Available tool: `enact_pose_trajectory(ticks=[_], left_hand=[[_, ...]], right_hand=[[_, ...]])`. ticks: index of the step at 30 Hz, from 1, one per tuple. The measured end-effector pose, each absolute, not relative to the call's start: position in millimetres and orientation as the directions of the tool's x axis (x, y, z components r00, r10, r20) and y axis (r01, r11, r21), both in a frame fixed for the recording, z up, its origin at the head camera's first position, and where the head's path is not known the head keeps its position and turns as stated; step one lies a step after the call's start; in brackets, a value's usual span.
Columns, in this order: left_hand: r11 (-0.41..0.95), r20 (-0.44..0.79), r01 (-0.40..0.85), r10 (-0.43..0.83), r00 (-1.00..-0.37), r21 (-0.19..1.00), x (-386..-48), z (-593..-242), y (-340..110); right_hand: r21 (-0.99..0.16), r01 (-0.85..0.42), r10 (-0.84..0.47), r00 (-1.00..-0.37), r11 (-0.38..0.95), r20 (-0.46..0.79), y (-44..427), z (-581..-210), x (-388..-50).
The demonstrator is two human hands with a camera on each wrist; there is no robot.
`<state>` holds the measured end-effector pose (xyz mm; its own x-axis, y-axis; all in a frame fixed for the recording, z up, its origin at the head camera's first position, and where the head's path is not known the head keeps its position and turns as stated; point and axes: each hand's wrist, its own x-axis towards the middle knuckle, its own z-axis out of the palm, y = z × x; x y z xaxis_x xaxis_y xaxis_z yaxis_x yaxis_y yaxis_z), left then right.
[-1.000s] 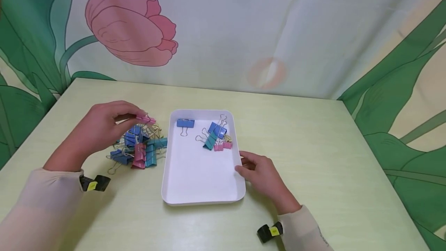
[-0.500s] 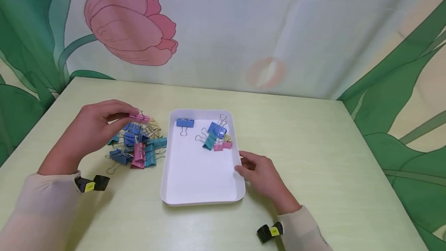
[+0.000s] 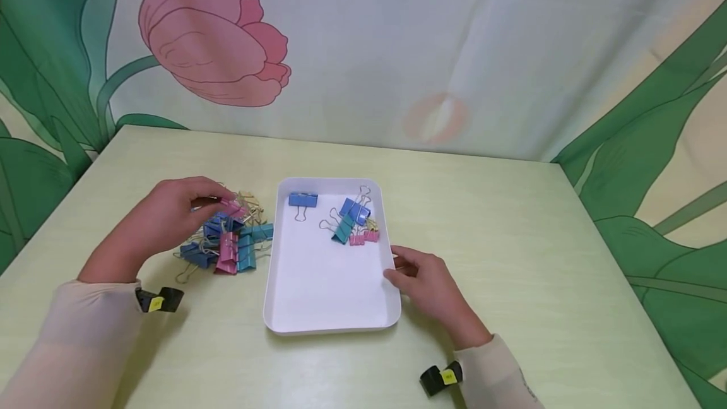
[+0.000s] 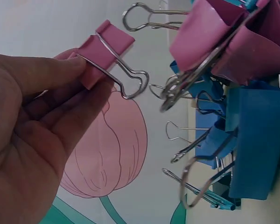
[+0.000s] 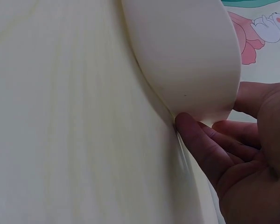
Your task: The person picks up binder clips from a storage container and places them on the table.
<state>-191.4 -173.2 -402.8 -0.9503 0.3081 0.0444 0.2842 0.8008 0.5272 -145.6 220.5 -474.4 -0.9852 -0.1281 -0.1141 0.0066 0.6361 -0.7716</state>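
Note:
My left hand (image 3: 170,216) pinches a pink binder clip (image 3: 233,209) between thumb and fingers, over the back of a heap of mixed binder clips (image 3: 228,251). In the left wrist view that pink clip (image 4: 119,43) shows both wire handles pointing away from the palm. Blue, teal, pink and gold clips lie tangled in the heap. My right hand (image 3: 427,283) grips the right side of a white tray (image 3: 324,295); in the right wrist view its fingertips (image 5: 189,122) touch the tray's edge (image 5: 200,70).
Inside the tray a blue clip (image 3: 303,199) sits alone at the back left. Another blue clip (image 3: 354,211), a teal clip (image 3: 342,230) and small pink and gold clips cluster at the back right. A printed curtain (image 3: 363,49) hangs behind the table (image 3: 511,257).
My left hand drew slightly left with the pink clip, then came back right and lower, nearer the heap. The right hand and the tray have stayed in place.

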Motion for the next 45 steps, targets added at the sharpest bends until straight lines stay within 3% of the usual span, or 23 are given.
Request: enact_pose_trajectory(ticks=[21,33,45], left_hand=[[0.818,-0.100,0.262,0.360,-0.928,0.512,-197,-417,-171],[0.772,-0.001,0.338,0.402,-0.916,0.538,-191,-411,-162],[0.762,0.011,0.354,0.415,-0.910,0.542,-189,-412,-154]], right_hand=[[-0.755,0.022,-0.112,-0.986,0.655,-0.127,220,-476,-146],[-0.763,0.006,-0.125,-0.986,0.646,-0.113,220,-476,-146],[-0.759,0.019,-0.112,-0.986,0.651,-0.122,219,-475,-145]])
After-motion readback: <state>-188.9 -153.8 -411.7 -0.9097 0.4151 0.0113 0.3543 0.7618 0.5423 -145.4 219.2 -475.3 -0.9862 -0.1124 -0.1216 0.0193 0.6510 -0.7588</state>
